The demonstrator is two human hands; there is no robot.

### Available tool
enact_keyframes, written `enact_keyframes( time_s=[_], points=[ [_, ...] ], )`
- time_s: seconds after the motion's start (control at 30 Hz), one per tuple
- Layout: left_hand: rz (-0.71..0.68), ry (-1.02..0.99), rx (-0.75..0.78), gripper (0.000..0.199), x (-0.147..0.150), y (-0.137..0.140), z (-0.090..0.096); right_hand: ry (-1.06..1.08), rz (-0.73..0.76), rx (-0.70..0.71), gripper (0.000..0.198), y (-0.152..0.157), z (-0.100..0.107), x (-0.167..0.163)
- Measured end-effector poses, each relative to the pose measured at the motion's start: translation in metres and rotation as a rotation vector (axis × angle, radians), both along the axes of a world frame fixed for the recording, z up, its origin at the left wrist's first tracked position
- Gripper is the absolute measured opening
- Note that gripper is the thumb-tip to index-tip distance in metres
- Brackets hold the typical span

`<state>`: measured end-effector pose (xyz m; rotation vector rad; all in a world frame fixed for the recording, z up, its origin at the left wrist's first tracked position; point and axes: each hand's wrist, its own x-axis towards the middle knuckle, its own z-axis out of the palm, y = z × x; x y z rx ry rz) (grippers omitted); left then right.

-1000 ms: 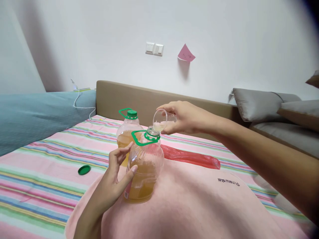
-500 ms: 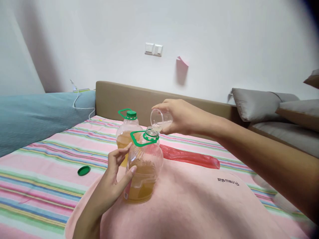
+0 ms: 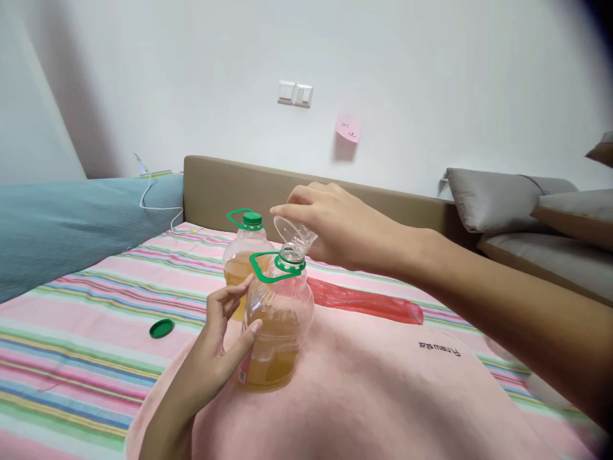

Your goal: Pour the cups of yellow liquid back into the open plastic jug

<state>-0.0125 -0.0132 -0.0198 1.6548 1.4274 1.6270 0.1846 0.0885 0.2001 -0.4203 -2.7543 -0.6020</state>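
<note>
My right hand [image 3: 320, 220] grips a small clear plastic cup [image 3: 297, 234], tilted over the mouth of the uncapped bottle [image 3: 280, 326]. That bottle is clear plastic, partly filled with yellowish-brown liquid, and has a green carrying ring at its neck. My left hand [image 3: 227, 342] holds the bottle's left side, thumb in front and fingers behind. A second, similar bottle [image 3: 237, 265] with its green cap on stands just behind it. On the striped sheet to the left lies a loose green cap [image 3: 161, 328]. Whether liquid is flowing from the cup I cannot tell.
A pink cloth [image 3: 364, 396] lies under the front bottle. Behind it a red plastic bag [image 3: 366, 300] is stretched out on the striped sheet [image 3: 96, 319]. Grey cushions [image 3: 507, 198] are piled at the right. A brown headboard [image 3: 230, 182] runs along the wall.
My right hand has tipped the cup further over the bottle mouth and shifted slightly left. The pink note on the wall has flapped down. The left hand and both bottles stay put.
</note>
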Motion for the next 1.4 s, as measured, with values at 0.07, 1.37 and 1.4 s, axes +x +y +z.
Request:
enact_keyframes(
  time_s=[0.07,1.37,1.4],
  points=[
    [-0.001,-0.007,-0.001,0.043,-0.001,0.000,0.000,-0.025,0.048,0.065,0.037,0.001,-0.001,0.001],
    [0.009,-0.011,0.009,0.043,-0.002,0.001,0.000,0.149,0.447,0.371,0.036,0.034,-0.028,0.005],
    [0.008,-0.011,0.012,0.043,-0.002,0.001,0.000,0.148,0.444,0.365,0.037,0.034,-0.029,0.005]
  ],
)
